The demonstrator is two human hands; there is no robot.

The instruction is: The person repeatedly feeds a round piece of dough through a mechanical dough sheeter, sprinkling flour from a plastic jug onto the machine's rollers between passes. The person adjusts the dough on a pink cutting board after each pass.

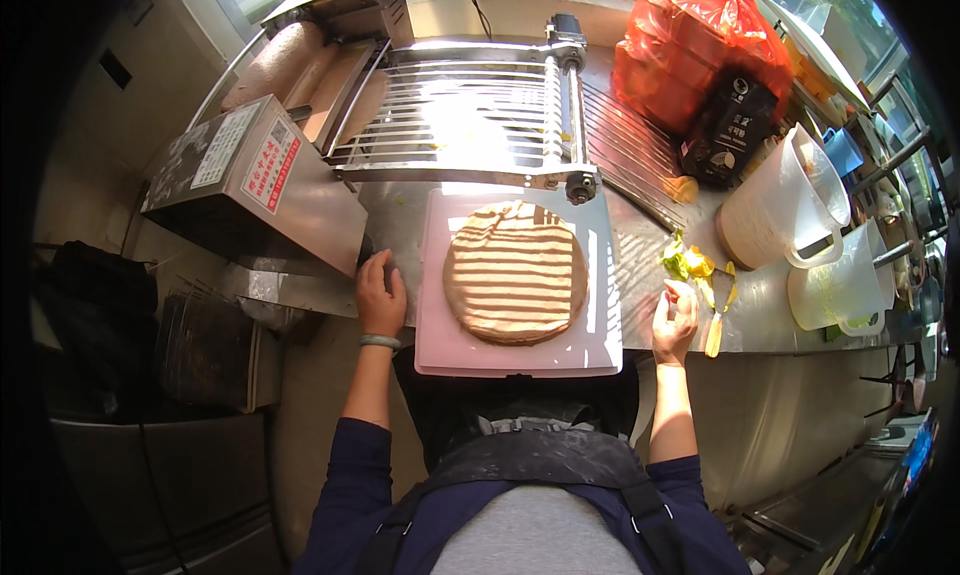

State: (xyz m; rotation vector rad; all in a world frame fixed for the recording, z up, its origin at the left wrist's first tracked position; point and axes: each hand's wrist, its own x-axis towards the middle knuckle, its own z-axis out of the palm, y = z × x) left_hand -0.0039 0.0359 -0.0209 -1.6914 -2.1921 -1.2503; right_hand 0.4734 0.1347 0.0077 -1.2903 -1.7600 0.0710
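Note:
A stack of thin round brown sheets, like crepes (516,275), lies on a pink plastic board (442,354) before me. My left hand (381,294) rests at the steel table's edge, left of the board, beside a metal machine housing (300,192); its fingers are apart and hold nothing visible. To the right of the board, my right hand (675,320) hovers by the table edge, fingers loosely curled, near yellow and green scraps (697,264); whether it holds anything is unclear. Behind the stack stands a machine's rack of parallel metal rods (480,117), with a brown roller (277,65) at its left.
At the back right stand a red plastic bag (675,35) and a black packet of cocoa powder (731,129). Two translucent plastic jugs (780,200) occupy the right side. A small orange-yellow scrap (680,189) lies near the rods. Dark crates stand below at left.

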